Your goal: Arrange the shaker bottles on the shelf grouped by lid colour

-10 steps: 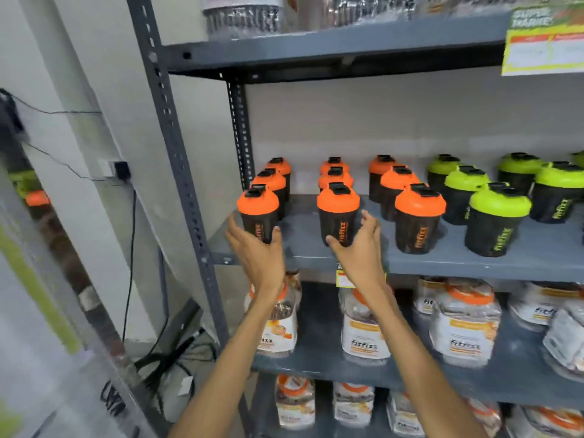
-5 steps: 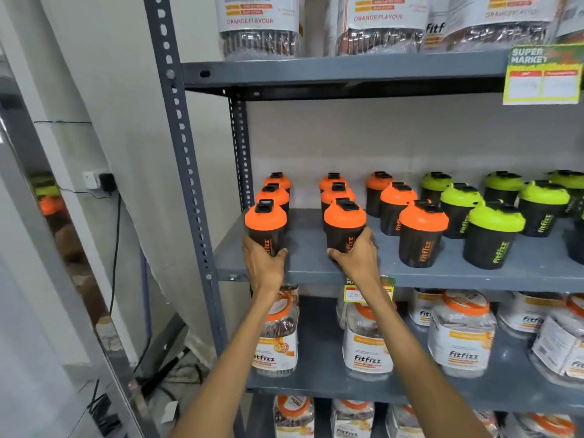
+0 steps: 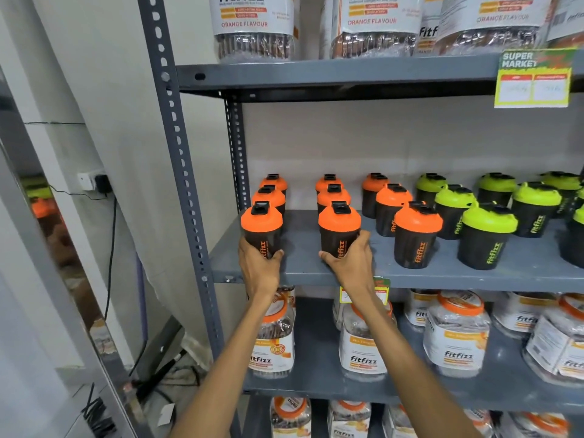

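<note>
Both hands on the middle shelf (image 3: 521,273), lower centre of frame. My left hand (image 3: 257,268) has its grip wrapped round the base of the front-left orange shaker (image 3: 261,230), thumb on its right side, fingers hidden behind. My right hand (image 3: 350,263) has its grip closed low round the next orange shaker (image 3: 339,230), thumb at its lower left, fingers round the right side. Both bottles upright, near the front edge; can't tell if the bases are on the shelf or just off it.

Status, as I read it:
- Orange lids: three columns running front to back, left to centre. Third column front bottle (image 3: 417,237) sits just right of my right hand, untouched.
- Green lids (image 3: 488,237): columns from centre to the right edge of frame, carrying on past it.
- No green among the orange, no orange among the green, in what shows.
- Grouping looks basically done. Left: squaring up the two front orange bottles with their columns. Gap between the first and second columns is wider than the rest, may want closing.
- Right end of the shelf is cut off, so can't confirm that part.

Jars (image 3: 363,349) on the shelf below and the packs (image 3: 252,26) above aren't part of this.
</note>
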{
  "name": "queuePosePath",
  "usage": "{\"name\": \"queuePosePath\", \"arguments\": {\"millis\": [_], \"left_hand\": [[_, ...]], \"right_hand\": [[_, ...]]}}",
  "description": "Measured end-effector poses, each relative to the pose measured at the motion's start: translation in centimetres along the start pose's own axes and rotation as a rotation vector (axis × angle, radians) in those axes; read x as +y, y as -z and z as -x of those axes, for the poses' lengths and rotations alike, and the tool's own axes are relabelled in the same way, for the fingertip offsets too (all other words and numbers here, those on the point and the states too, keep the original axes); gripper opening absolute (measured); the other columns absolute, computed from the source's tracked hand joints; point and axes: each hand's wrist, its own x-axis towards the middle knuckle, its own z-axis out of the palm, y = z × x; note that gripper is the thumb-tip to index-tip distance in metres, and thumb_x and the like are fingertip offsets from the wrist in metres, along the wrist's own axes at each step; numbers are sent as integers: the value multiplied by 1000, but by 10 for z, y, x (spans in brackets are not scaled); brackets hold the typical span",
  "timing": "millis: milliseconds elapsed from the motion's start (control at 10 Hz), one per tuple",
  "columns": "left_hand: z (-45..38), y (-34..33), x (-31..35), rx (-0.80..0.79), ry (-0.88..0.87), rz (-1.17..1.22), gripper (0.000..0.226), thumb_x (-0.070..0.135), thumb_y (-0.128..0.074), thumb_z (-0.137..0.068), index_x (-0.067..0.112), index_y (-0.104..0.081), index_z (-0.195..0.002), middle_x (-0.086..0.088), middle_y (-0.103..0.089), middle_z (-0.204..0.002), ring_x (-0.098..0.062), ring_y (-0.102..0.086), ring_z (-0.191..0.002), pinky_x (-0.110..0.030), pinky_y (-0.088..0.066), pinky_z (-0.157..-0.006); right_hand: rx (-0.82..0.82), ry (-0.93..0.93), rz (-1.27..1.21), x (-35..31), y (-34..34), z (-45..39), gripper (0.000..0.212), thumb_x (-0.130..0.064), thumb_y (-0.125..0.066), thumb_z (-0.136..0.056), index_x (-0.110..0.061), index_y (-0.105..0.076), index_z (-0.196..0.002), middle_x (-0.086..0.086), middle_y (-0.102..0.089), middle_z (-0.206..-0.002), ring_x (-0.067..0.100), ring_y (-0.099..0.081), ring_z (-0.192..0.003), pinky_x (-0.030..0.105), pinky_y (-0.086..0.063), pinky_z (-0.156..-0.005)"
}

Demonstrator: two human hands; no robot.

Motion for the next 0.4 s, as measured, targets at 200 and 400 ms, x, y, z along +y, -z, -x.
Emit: {"name": "queuePosePath", "arguments": {"millis": [200,400], "left_hand": [[0,-1,-4,-12,8,-11,77,14,-83,-78,7,-40,-142,-15,-54,-140,-36,-53,-133,-53,-46,-110],[7,1,-5,-20,-46,22,107,31,-85,-76,7,-18,-156,-16,-36,-159,-36,-38,-146,-54,-38,-117]], "right_hand": [[-21,-17,7,1,0,0,81,-28,-88,-68,-6,-36,-127,18,-55,-128,35,-56,-119,40,-48,-93],[-24,29,-50,-10,19,25,100,-26,-87,-70,-6,-23,-145,17,-40,-145,32,-41,-134,38,-40,-105]]}}
